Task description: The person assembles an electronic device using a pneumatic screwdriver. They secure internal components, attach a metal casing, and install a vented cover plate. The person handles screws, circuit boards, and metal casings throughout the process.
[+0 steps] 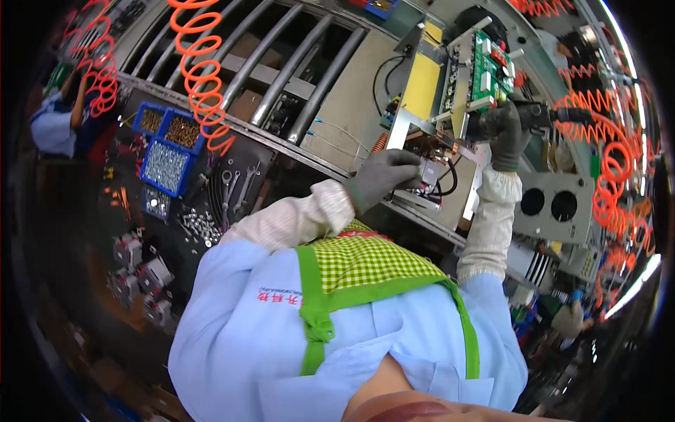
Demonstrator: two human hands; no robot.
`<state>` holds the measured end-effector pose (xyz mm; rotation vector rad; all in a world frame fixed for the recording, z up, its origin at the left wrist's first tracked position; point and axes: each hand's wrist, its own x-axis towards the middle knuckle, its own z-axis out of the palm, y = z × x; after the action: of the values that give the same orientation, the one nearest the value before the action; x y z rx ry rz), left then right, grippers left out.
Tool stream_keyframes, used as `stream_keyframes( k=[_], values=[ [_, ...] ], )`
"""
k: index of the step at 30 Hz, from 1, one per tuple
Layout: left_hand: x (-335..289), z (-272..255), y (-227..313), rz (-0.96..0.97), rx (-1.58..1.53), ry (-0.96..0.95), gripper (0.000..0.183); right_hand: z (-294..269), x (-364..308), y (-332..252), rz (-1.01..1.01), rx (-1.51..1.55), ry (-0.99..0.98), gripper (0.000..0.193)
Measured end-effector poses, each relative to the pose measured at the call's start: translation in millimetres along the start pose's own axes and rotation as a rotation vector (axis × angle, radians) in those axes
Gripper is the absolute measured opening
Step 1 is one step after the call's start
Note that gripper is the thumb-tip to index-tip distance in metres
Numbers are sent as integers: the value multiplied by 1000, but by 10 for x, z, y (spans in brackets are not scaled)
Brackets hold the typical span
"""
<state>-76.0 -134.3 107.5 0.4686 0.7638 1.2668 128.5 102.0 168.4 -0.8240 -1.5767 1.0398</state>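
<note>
My left hand [385, 179], in a dark grey glove, reaches to the near end of an electrical assembly. Its fingers are bent, with the tips at a small grey block [429, 171] among copper parts and black cables. What they pinch there, if anything, is hidden. My right hand [510, 137], gloved alike, is wrapped round a black power screwdriver [534, 114] lying crosswise at the assembly's right side. Its front end points left toward the assembly. Beyond the hands, the assembly has a metal frame with a yellow sheet [422, 84] and a green circuit board [486, 67].
A roller conveyor [285, 70] runs along the far left. Blue bins [165, 165] of screws, wrenches [246, 186] and loose bolts [199, 226] lie left. Orange coiled hoses [200, 63] hang on both sides. A grey plate with two round holes [552, 211] stands right. Another person [53, 130] works far left.
</note>
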Motion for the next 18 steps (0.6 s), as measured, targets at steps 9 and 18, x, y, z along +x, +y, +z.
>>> stream_keyframes(
  k=[9,18],
  values=[
    [1172,334,-329,209,116,486,26,113,5,-133,-108,150,-170,34],
    [1603,167,-561,196,144,538,29,112,-39,-197,24,486,-337,32]
  ],
)
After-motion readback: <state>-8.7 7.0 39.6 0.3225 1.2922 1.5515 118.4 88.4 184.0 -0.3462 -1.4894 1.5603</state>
